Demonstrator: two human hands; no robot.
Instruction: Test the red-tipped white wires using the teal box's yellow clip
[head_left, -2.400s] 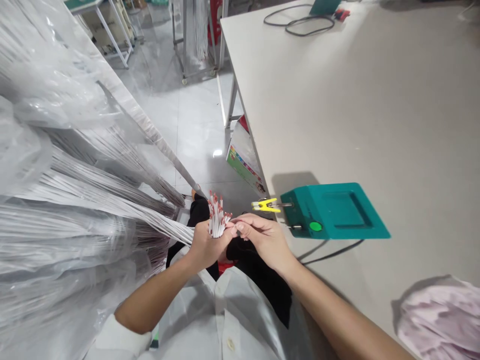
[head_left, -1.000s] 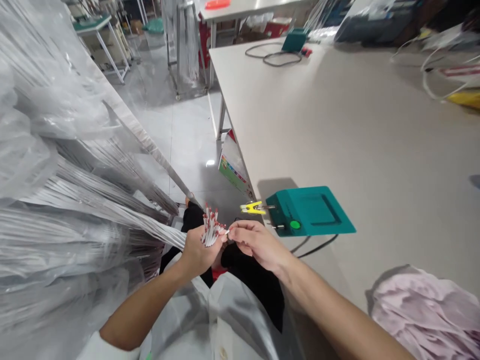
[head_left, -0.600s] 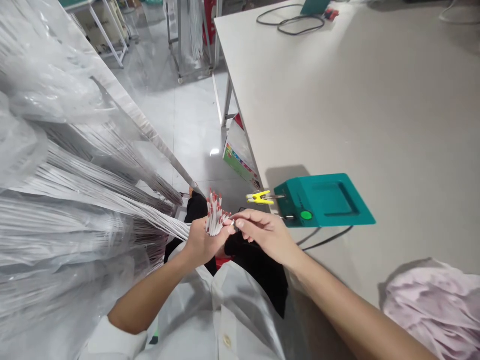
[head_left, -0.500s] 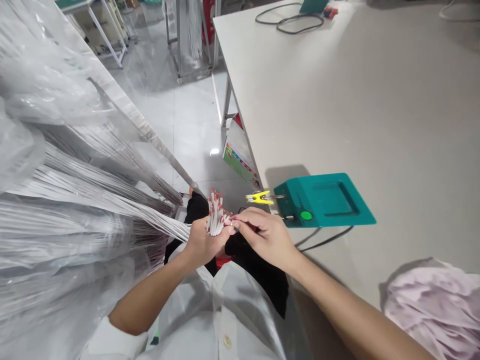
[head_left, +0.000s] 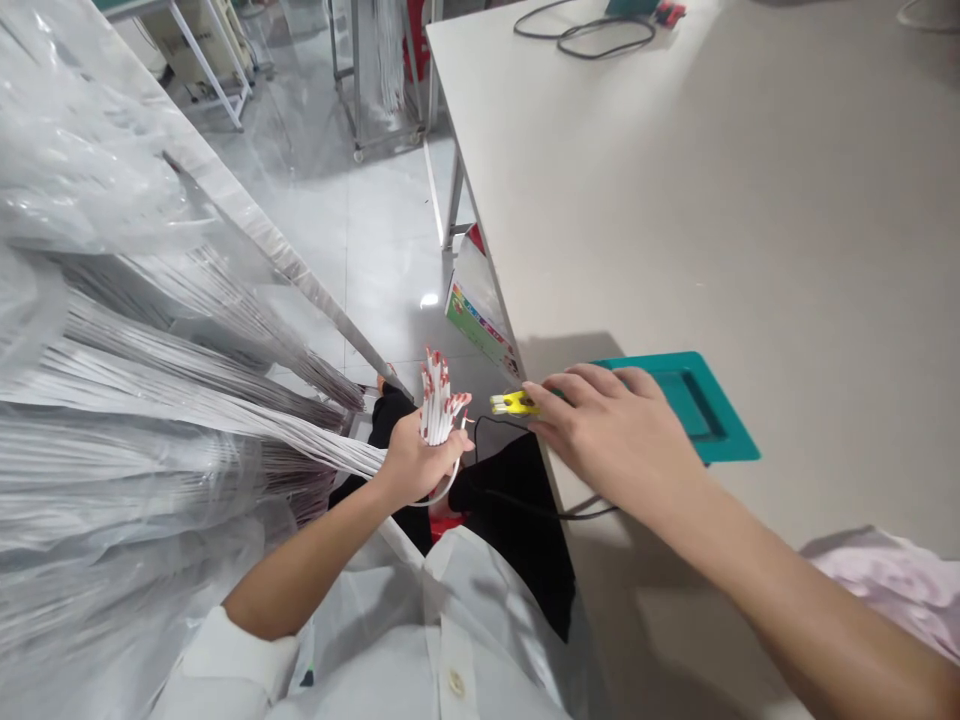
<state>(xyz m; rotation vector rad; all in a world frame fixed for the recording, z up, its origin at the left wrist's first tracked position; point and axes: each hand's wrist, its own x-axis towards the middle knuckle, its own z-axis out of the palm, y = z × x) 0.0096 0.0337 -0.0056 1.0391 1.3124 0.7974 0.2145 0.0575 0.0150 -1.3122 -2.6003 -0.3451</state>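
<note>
My left hand point(head_left: 416, 465) is closed around a bundle of white wires point(head_left: 436, 400) with red tips, which stand up above the fist. One white wire point(head_left: 452, 482) loops out below the hand, its end apart from the others by the thumb. From the left, the rest of the bundle runs into my hand. My right hand point(head_left: 619, 430) reaches over the teal device point(head_left: 724, 425) at the table edge and covers much of it, with its green button hidden. Thumb and index finger close on the handle end of a yellow clip point(head_left: 512, 402).
On the left hang several wire bundles point(head_left: 150, 410) under clear plastic. The white table point(head_left: 712, 220) carries a coiled black cable point(head_left: 600, 40) at the far end and a pale pink cloth point(head_left: 892, 580) on the right. A printed box point(head_left: 484, 320) stands below the table edge.
My right hand has left the wire ends by my left hand and moved right to the yellow clip. A single wire now bows out loosely. My left hand keeps its hold.
</note>
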